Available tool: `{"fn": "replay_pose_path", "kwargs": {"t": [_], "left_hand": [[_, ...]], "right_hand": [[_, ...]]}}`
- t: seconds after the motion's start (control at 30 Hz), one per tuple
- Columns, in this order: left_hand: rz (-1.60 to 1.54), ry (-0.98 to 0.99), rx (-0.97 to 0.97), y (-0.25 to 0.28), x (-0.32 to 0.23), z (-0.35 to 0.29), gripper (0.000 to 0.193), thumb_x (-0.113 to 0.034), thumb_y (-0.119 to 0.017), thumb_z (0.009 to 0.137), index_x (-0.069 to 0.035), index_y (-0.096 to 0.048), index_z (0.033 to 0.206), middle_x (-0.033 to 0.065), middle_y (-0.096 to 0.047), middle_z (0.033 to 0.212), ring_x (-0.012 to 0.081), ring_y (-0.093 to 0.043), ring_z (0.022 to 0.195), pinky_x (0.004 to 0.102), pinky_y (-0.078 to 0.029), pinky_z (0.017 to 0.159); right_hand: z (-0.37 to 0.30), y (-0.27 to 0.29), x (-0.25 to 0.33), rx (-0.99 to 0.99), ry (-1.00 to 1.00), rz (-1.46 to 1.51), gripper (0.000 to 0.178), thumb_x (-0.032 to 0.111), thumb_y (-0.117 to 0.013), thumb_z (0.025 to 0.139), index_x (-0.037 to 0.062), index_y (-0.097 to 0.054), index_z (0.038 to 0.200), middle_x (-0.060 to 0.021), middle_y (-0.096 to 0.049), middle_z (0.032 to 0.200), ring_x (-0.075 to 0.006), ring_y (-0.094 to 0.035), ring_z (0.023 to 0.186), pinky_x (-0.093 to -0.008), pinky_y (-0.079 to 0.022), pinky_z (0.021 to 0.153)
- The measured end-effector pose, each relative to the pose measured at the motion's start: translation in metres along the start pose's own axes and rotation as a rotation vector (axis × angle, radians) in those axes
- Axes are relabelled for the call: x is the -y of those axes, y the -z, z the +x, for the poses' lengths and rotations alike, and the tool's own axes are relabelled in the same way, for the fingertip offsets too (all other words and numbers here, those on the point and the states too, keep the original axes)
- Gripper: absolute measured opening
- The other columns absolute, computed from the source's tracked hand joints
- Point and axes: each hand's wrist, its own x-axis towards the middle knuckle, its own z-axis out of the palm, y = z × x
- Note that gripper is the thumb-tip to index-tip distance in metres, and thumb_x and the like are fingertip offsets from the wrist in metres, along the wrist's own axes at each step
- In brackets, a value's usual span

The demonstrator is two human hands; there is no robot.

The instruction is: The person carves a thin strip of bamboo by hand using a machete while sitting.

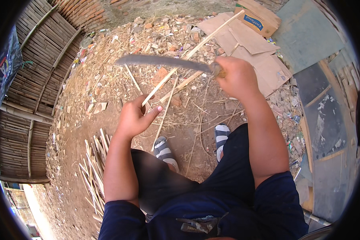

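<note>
My right hand is closed round the handle of a machete, whose long dark blade points to the left and is slightly blurred. A pale split bamboo strip slants from my left hand up to the far right. The fingers of that hand wrap the strip's near end, while the thumb sticks out to the right. Above the strip, the blade crosses over it in the picture; whether they touch I cannot tell. Thinner bamboo pieces lie on the ground beneath my hands.
A pile of split sticks lies left of my legs. Flattened cardboard and a cardboard box are at the far right, beside dark boards. Rubble and shavings cover the ground towards a bamboo wall. My sandalled feet stand below.
</note>
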Motion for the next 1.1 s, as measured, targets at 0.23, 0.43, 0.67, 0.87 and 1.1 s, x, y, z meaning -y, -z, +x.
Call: {"fn": "replay_pose_path", "kwargs": {"t": [0.23,0.43,0.67,0.87,1.1], "left_hand": [[0.051,-0.001,-0.064,-0.005,0.0,0.003,0.054,-0.042,-0.083,0.088,-0.001,-0.073,0.121,0.0058,-0.051,0.051,0.017,-0.05,0.045,0.0368,-0.042,0.05],[0.058,-0.019,-0.134,-0.007,-0.004,0.003,0.053,-0.042,-0.082,0.088,-0.001,-0.073,0.121,0.0085,-0.054,0.052,0.021,-0.054,0.046,0.0381,-0.045,0.051],[0.126,-0.04,-0.196,-0.003,-0.003,0.002,0.051,-0.041,-0.082,0.089,0.0,-0.074,0.119,0.0112,-0.059,0.057,0.0238,-0.06,0.05,0.0397,-0.049,0.053],[0.109,-0.024,-0.205,-0.006,-0.01,0.002,0.051,-0.041,-0.082,0.089,0.0,-0.074,0.117,0.0125,-0.061,0.059,0.026,-0.063,0.052,0.0397,-0.05,0.054],[0.117,-0.054,-0.237,-0.003,-0.005,0.0,0.049,-0.039,-0.082,0.089,-0.001,-0.074,0.118,0.009,-0.055,0.056,0.021,-0.054,0.05,0.0367,-0.045,0.052]], "right_hand": [[-0.001,-0.001,-0.006,-0.076,-0.002,0.015,0.015,0.016,-0.076,0.081,0.0126,-0.069,0.093,-0.0105,-0.069,0.084,-0.0371,-0.07,0.083,-0.0483,-0.055,0.07],[-0.005,-0.01,0.02,0.048,0.111,-0.01,0.023,0.014,-0.078,0.076,0.0099,-0.069,0.096,-0.0151,-0.069,0.085,-0.0385,-0.069,0.084,-0.0486,-0.054,0.072],[0.001,0.0,0.003,-0.084,0.012,0.04,0.013,0.019,-0.075,0.084,0.0125,-0.071,0.094,-0.0124,-0.071,0.083,-0.0373,-0.07,0.079,-0.0487,-0.054,0.069],[-0.007,-0.008,0.015,0.143,0.054,0.143,0.029,0.02,-0.082,0.079,0.0088,-0.074,0.105,-0.017,-0.073,0.087,-0.0374,-0.071,0.08,-0.045,-0.055,0.071],[-0.001,0.005,-0.016,0.13,-0.126,0.38,0.033,0.025,-0.087,0.083,0.0046,-0.074,0.105,-0.0165,-0.072,0.083,-0.0259,-0.066,0.07,-0.0369,-0.052,0.069]]}}
